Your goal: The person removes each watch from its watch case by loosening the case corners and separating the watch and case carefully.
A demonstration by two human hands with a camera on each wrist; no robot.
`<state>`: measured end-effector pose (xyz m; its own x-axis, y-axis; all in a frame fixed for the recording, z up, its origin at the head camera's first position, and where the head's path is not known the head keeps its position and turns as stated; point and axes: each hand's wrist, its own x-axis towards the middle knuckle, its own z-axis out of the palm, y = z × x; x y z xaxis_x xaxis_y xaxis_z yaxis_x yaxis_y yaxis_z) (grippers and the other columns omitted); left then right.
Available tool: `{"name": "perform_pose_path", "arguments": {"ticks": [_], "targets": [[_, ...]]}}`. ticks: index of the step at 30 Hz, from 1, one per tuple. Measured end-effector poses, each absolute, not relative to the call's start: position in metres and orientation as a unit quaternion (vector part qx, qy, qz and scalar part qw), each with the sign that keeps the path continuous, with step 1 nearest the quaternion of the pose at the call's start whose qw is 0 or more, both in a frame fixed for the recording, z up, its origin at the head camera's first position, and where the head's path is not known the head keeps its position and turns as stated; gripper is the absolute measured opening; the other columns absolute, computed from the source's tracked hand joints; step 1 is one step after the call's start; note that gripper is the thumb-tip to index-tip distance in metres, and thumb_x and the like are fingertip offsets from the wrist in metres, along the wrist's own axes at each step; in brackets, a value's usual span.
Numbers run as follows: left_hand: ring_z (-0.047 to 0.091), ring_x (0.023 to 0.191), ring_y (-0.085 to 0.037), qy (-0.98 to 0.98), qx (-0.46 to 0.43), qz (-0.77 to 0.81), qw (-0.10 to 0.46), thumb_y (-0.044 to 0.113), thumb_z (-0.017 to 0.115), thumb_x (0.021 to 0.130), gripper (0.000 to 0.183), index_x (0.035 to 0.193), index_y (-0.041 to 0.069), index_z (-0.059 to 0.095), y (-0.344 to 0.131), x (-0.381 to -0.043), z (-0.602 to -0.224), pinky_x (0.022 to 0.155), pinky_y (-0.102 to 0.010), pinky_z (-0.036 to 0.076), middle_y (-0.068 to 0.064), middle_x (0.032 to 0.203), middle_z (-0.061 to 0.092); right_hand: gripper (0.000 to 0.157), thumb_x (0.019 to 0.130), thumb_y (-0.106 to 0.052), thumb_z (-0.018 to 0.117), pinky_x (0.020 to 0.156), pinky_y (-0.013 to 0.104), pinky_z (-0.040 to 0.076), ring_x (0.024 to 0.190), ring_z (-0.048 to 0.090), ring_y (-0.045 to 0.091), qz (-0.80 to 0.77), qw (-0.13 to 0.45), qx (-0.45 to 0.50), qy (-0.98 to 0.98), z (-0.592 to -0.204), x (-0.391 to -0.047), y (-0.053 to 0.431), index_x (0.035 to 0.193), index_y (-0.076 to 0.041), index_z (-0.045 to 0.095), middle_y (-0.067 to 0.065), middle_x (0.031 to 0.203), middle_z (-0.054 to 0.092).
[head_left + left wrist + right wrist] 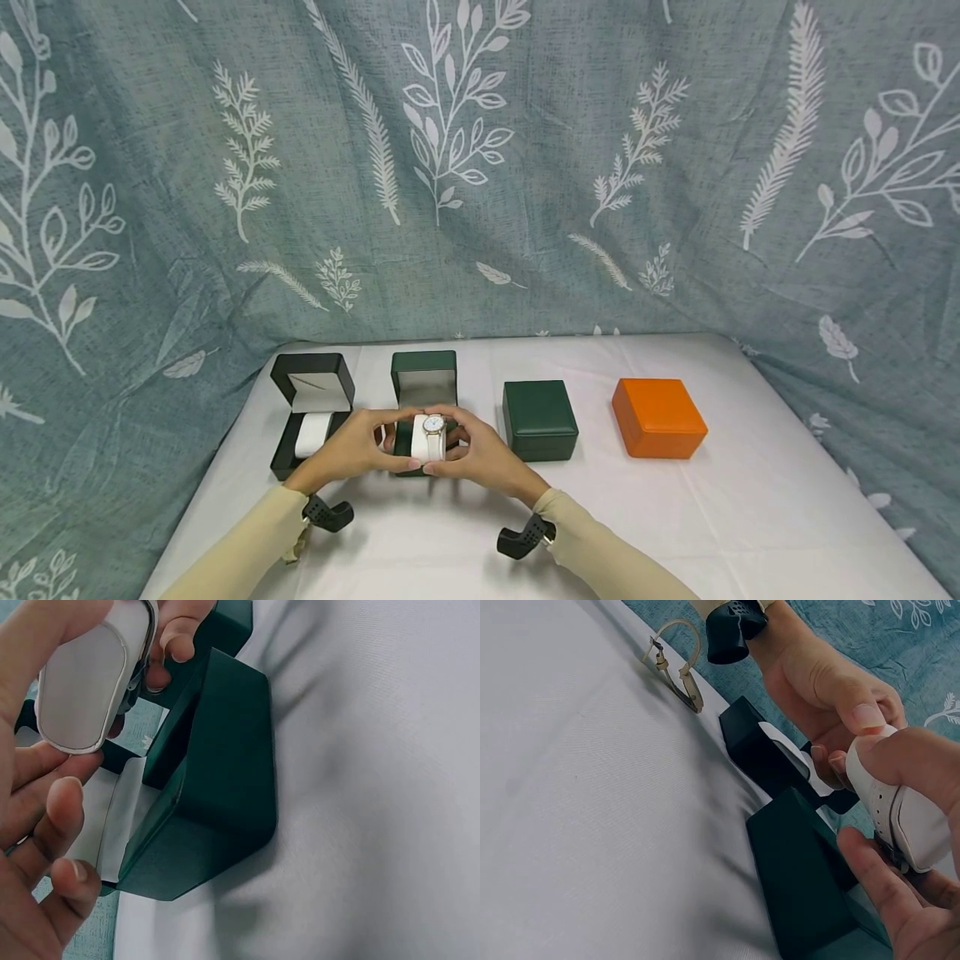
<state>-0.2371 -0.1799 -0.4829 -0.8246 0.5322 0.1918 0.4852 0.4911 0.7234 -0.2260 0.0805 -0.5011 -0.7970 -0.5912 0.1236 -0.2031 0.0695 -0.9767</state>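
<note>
A wristwatch with a white strap is wrapped around a white watch cushion. My left hand grips the cushion's left side, and my right hand grips its right side. Thumbs lie toward me, with other fingers at the far side. Both hands hold it above the green watch box, whose lid stands raised behind. In the right wrist view, the strap's holes and buckle show beneath the cushion. The hands and cushion hide much of the box's inside from the head view.
Left of the green box, a black watch box stands with its lid up and a white cushion inside. A closed green box and a closed orange box sit to the right. Another watch with a beige strap lies near my left wrist.
</note>
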Motion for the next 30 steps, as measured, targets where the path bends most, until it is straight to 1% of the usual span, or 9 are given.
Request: {"name": "perform_pose_path", "arguments": {"ticks": [5,9,11,13,16,18,21,25,30], "targets": [[0.052,0.063,-0.010,0.862,0.300,0.408,0.030,0.051,0.088,0.078,0.071,0.141,0.028,0.064,-0.1803,-0.2377,-0.4842,0.054,-0.026,0.043,-0.007,0.076,0.064,0.079,0.085,-0.015,0.087,0.080,0.037,0.059,0.093,0.072,0.030,-0.619,0.154,-0.276,0.719,-0.5026,-0.2258,0.0811,0.151,-0.035,0.047,0.011,0.124,0.059],[0.055,0.066,-0.015,0.858,0.307,0.411,0.028,0.050,0.089,0.078,0.073,0.141,0.022,0.065,-0.1800,-0.2372,-0.4850,0.056,-0.028,0.046,-0.004,0.080,0.066,0.079,0.087,-0.013,0.085,0.081,0.036,0.059,0.093,0.072,0.031,-0.615,0.155,-0.277,0.722,-0.5039,-0.2249,0.0818,0.152,-0.034,0.046,0.010,0.125,0.059],[0.061,0.074,-0.016,0.853,0.310,0.420,0.028,0.048,0.089,0.078,0.072,0.140,0.020,0.065,-0.1796,-0.2369,-0.4856,0.064,-0.030,0.051,0.000,0.087,0.069,0.079,0.087,-0.013,0.085,0.080,0.035,0.059,0.092,0.073,0.031,-0.612,0.156,-0.276,0.724,-0.5037,-0.2246,0.0820,0.152,-0.034,0.045,0.011,0.121,0.060],[0.066,0.085,-0.017,0.844,0.311,0.437,0.031,0.045,0.090,0.078,0.071,0.139,0.020,0.066,-0.1791,-0.2369,-0.4866,0.077,-0.034,0.054,0.005,0.098,0.072,0.079,0.087,-0.014,0.085,0.079,0.035,0.059,0.091,0.073,0.030,-0.611,0.157,-0.275,0.725,-0.5035,-0.2246,0.0822,0.152,-0.035,0.045,0.012,0.117,0.063],[0.068,0.102,-0.015,0.831,0.312,0.459,0.035,0.042,0.092,0.077,0.069,0.138,0.022,0.066,-0.1786,-0.2371,-0.4883,0.095,-0.040,0.052,0.011,0.112,0.072,0.080,0.087,-0.015,0.085,0.078,0.035,0.059,0.091,0.074,0.029,-0.611,0.159,-0.273,0.726,-0.5032,-0.2249,0.0824,0.152,-0.036,0.045,0.013,0.113,0.065],[0.067,0.108,-0.014,0.828,0.309,0.467,0.037,0.041,0.092,0.076,0.068,0.137,0.023,0.067,-0.1788,-0.2372,-0.4898,0.101,-0.042,0.049,0.013,0.117,0.072,0.080,0.087,-0.016,0.086,0.079,0.035,0.059,0.092,0.073,0.029,-0.610,0.160,-0.273,0.727,-0.5032,-0.2247,0.0825,0.153,-0.036,0.044,0.012,0.114,0.065],[0.065,0.113,-0.015,0.834,0.303,0.460,0.030,0.045,0.093,0.075,0.069,0.135,0.023,0.068,-0.1794,-0.2372,-0.4916,0.103,-0.047,0.048,0.013,0.120,0.070,0.080,0.088,-0.019,0.085,0.079,0.035,0.058,0.092,0.073,0.030,-0.606,0.163,-0.273,0.729,-0.5041,-0.2244,0.0829,0.153,-0.036,0.044,0.012,0.114,0.066],[0.064,0.115,-0.017,0.842,0.301,0.447,0.020,0.048,0.092,0.074,0.071,0.135,0.021,0.068,-0.1803,-0.2365,-0.4919,0.102,-0.051,0.048,0.010,0.123,0.068,0.080,0.088,-0.021,0.085,0.081,0.036,0.058,0.095,0.073,0.030,-0.603,0.166,-0.272,0.731,-0.5047,-0.2242,0.0831,0.154,-0.037,0.043,0.009,0.119,0.064],[0.066,0.112,-0.018,0.831,0.311,0.461,0.027,0.041,0.092,0.077,0.069,0.137,0.019,0.067,-0.1805,-0.2369,-0.4924,0.102,-0.049,0.048,0.007,0.123,0.069,0.080,0.088,-0.021,0.085,0.080,0.036,0.058,0.095,0.073,0.030,-0.603,0.165,-0.272,0.732,-0.5042,-0.2243,0.0827,0.153,-0.037,0.043,0.008,0.122,0.062]]}}
